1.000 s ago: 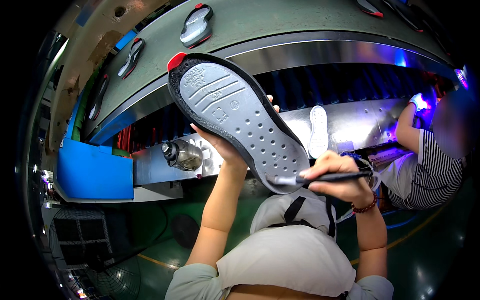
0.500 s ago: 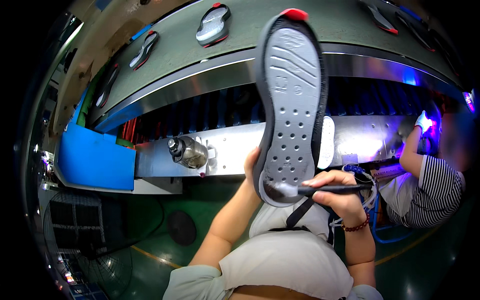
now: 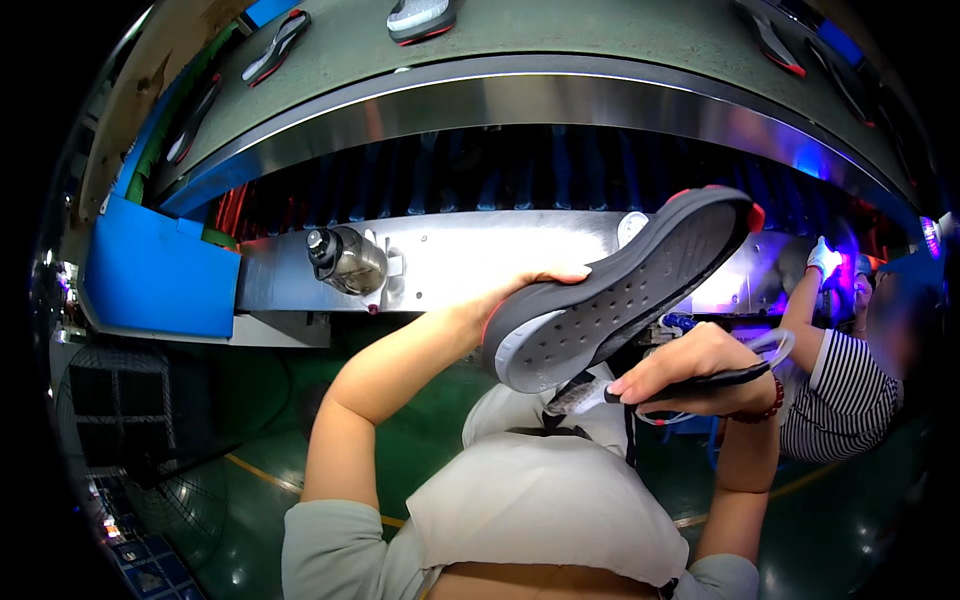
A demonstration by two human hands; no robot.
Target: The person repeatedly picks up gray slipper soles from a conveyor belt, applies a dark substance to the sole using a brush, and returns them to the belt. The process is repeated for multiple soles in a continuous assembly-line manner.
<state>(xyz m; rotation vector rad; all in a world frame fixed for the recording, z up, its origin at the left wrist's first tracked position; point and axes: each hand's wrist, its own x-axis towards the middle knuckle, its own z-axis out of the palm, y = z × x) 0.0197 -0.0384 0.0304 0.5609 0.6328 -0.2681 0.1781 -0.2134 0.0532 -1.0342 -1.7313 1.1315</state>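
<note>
A dark grey shoe sole (image 3: pixel 640 290) with red at its tip hangs tilted in front of me, its toe up to the right. Rows of small holes dot its grey inner face. My left hand (image 3: pixel 530 284) grips it by the far-left edge, near the heel; some fingers are hidden behind it. In my right hand (image 3: pixel 700 365) is a brush with a black handle and pale bristles (image 3: pixel 580 398), a clear tube (image 3: pixel 783 350) looping by its rear end. The bristles lie just below the heel rim; I cannot tell if they touch.
Beyond the metal ledge (image 3: pixel 500 235) runs a green conveyor belt (image 3: pixel 560 30) carrying several soles. A smoky bottle-like container (image 3: pixel 350 262) stands on the ledge, beside a blue housing (image 3: pixel 165 265). At right, a person in a striped top (image 3: pixel 840 395) works under violet light. A fan (image 3: pixel 120 420) stands lower left.
The sole has swung from upright to a slant, toe to the right, and come lower. The brush has come off the heel's inner face to below its rim. The view has shifted.
</note>
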